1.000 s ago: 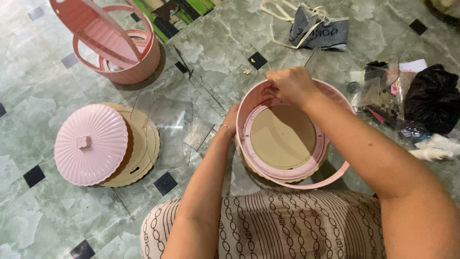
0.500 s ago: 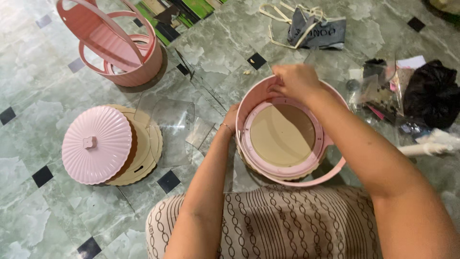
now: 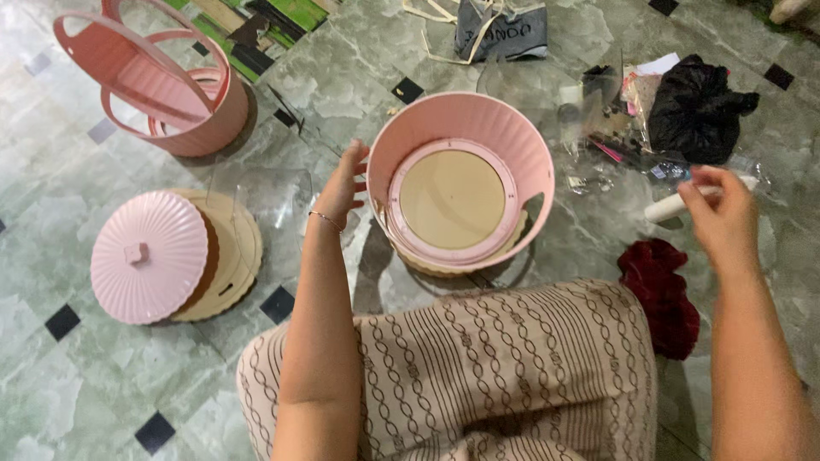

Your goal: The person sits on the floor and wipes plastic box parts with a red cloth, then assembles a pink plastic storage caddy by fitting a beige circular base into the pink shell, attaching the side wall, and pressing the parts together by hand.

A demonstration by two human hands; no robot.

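Right hand (image 3: 724, 213) left 1 of 2 pink tubs (image 3: 461, 183)

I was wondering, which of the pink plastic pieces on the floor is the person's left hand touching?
The left hand rests against the ribbed pink tub directly ahead of the lap. The pink lid and the handled pink basket lie apart, untouched.

The floor (image 3: 77, 401) was pale green marbled tile, set with small black diamond insets (image 3: 62, 322) at the corners where tiles met. Soft, even light fell across it, giving a faint sheen. A striped green mat (image 3: 286, 13) lay at the upper edge of the view.
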